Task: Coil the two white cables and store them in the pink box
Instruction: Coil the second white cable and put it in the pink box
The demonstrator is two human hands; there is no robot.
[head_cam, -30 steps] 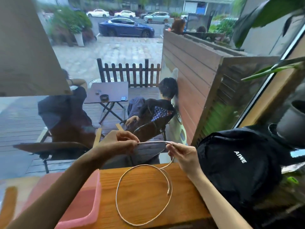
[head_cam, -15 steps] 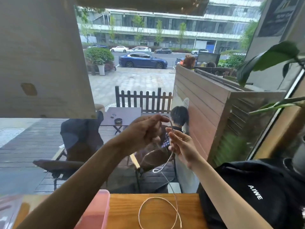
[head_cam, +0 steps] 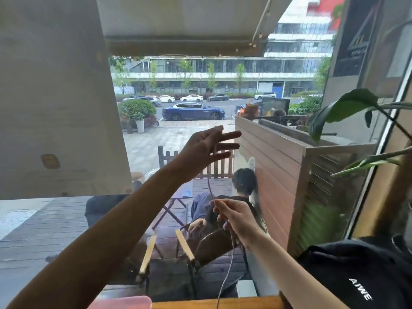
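Observation:
A thin white cable (head_cam: 230,248) is held in the air in front of the window. My left hand (head_cam: 207,150) is raised high with three fingers stretched out, and the cable's upper end sticks out above it. From there the cable runs straight down to my right hand (head_cam: 234,217), which pinches it. Below that hand it hangs slack to the wooden table edge (head_cam: 245,302). Only the rim of the pink box (head_cam: 124,301) shows, at the bottom left. A second cable is out of view.
A black backpack (head_cam: 361,275) lies at the right on the table. Plant leaves (head_cam: 343,108) reach in from the right. The window glass is close ahead, with a pale wooden panel (head_cam: 55,97) at the upper left. People sit outside.
My left hand has risen well above my right, pulling the cable up into a straight line. The view has tilted up, so the coil on the table has left the frame.

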